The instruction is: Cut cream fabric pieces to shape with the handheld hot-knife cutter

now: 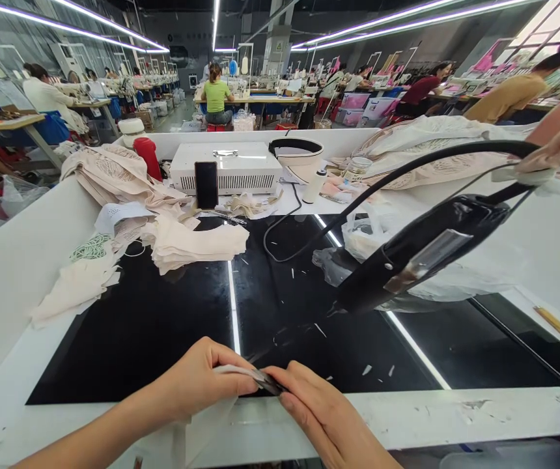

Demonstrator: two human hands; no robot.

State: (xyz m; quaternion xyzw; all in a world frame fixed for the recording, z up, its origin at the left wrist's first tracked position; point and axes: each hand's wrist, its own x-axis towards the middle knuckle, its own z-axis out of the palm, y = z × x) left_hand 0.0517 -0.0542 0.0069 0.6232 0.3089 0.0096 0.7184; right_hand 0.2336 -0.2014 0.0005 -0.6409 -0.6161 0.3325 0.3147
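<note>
My left hand [206, 378] is closed, pinching a pale piece of fabric [211, 423] over the front edge of the table. Part of the fabric hangs down below the fingers. My right hand [319, 410] is closed around small dark metal scissors [269, 383], whose handles are mostly hidden by the fingers. The blades point left and meet the top of the fabric beside my left fingertips. Both hands are close together above the near rim of the black glossy tabletop [153, 345].
Stacked cream fabric pieces [196, 244] lie left of centre. A black corded tool [421, 254] slants over the right side, with another person's hand [558, 146] at its cord end. Behind are a phone [206, 185], a white vented box [226, 169] and a white bottle [314, 186].
</note>
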